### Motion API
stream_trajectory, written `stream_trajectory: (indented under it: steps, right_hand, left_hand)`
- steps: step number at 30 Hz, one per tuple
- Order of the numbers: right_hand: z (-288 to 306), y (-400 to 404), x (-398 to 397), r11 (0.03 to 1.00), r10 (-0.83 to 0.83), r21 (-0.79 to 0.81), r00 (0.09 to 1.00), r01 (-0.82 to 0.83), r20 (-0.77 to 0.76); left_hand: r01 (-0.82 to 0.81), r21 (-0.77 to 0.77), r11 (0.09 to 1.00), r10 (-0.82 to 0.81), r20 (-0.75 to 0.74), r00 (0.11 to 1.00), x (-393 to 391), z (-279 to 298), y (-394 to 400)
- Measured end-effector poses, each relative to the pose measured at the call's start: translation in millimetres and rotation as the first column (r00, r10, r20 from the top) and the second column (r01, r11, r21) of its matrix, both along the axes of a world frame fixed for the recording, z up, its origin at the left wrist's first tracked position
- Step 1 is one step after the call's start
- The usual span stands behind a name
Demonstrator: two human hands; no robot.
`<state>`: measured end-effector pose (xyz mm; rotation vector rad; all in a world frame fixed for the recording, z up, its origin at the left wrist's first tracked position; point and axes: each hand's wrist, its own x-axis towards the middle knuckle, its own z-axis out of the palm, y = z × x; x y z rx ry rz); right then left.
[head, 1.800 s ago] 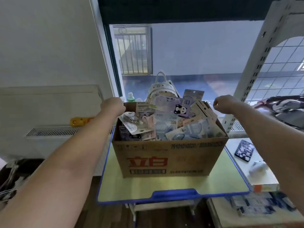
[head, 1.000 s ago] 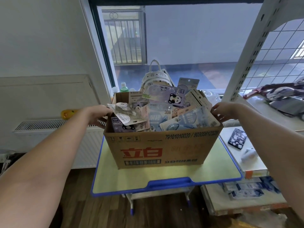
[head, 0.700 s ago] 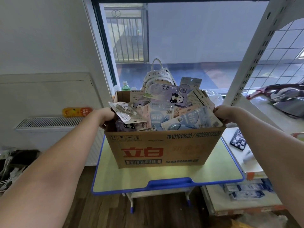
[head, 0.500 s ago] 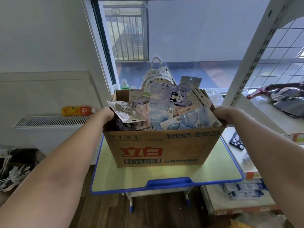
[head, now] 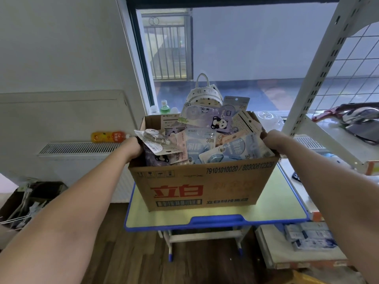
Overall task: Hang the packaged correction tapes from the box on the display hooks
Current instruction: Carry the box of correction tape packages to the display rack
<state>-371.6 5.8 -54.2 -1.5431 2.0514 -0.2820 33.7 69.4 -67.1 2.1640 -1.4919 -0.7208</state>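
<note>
The left hand (head: 133,147) has moved from the far rim to grip the left wall of the box (head: 202,188). The box, heaped with packaged correction tapes (head: 207,138), sits on the desk (head: 287,206). The right hand (head: 273,140) now grips the right wall. A lift appears imminent; nothing is hung yet.

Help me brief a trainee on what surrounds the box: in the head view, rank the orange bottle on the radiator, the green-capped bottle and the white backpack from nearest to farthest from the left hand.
From the left hand at the box's left edge:
1. Orange bottle, just left on the radiator.
2. Green-capped bottle, behind the box's left corner.
3. White backpack, behind the box, further right.
</note>
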Motion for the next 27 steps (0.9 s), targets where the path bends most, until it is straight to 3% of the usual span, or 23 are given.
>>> stream_trajectory:
  steps: [10,17,22,27]
  right_hand:
    - [11.3,9.1,66.6,0.951,0.277,-0.122,0.958,-0.284,-0.075]
    - [14.8,6.2,130.1,0.86,0.498,-0.128,0.867,-0.494,-0.001]
    - [17.2,23.6,193.8,0.71,0.698,-0.114,0.716,-0.695,-0.012]
    - [15.2,65.7,260.1,0.547,0.834,-0.099,0.552,-0.831,-0.029]
  left_hand:
    - [-0.118,-0.07,0.99,0.117,-0.018,0.993,72.4,-12.9,76.9]
    - [-0.303,-0.145,0.942,0.317,0.081,0.945,56.2,20.1,181.0]
    - [-0.476,-0.101,0.874,0.485,0.111,0.867,68.1,22.5,262.7]
    - [-0.664,-0.056,0.745,0.657,0.228,0.718,65.8,24.8,352.0]
